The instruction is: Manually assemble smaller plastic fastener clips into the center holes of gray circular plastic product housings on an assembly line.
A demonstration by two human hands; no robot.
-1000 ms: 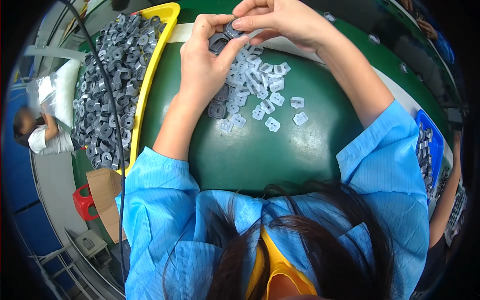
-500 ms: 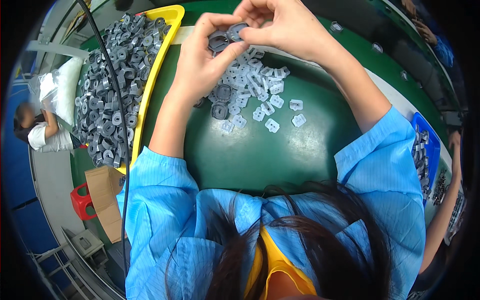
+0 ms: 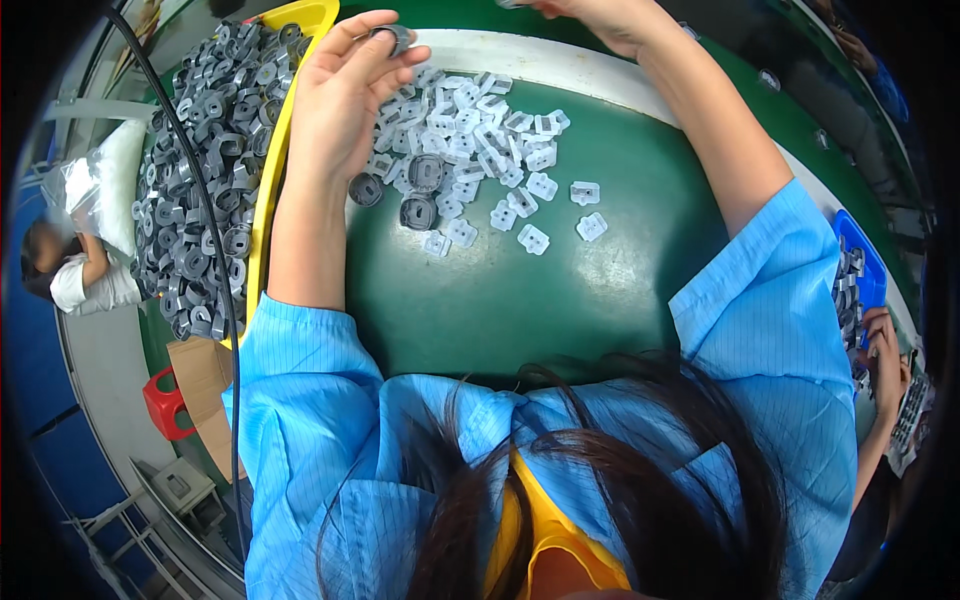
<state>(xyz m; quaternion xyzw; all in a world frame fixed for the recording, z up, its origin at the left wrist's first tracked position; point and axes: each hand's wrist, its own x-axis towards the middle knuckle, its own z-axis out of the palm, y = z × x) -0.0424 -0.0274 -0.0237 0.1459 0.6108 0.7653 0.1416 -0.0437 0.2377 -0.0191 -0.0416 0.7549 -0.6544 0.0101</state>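
My left hand [image 3: 345, 95] is raised by the yellow tray's edge, its thumb and fingers closed on a dark grey plastic part [image 3: 396, 38]. At the upper edge of the view is my right hand [image 3: 605, 18], partly cut off. A small greyish plastic part [image 3: 511, 3] shows at its fingertips, too cropped to make out in detail. Below and right of my left hand spreads a pile of translucent white plastic pieces [image 3: 465, 130]. Dark grey ring-shaped housings [image 3: 418, 211] lie at the pile's near left side.
The yellow tray [image 3: 268, 215] at left is heaped with grey plastic parts [image 3: 205, 170]. A black cable [image 3: 195, 165] hangs across it. A blue tray [image 3: 868, 262] stands at right, near a co-worker's hand [image 3: 884, 362]. Beyond the white strip [image 3: 560, 62], clear pieces lie on a green surface.
My hands have come apart. The left has moved left with a dark grey part; the right has moved up toward the upper edge. A co-worker's hand at right has come lower.
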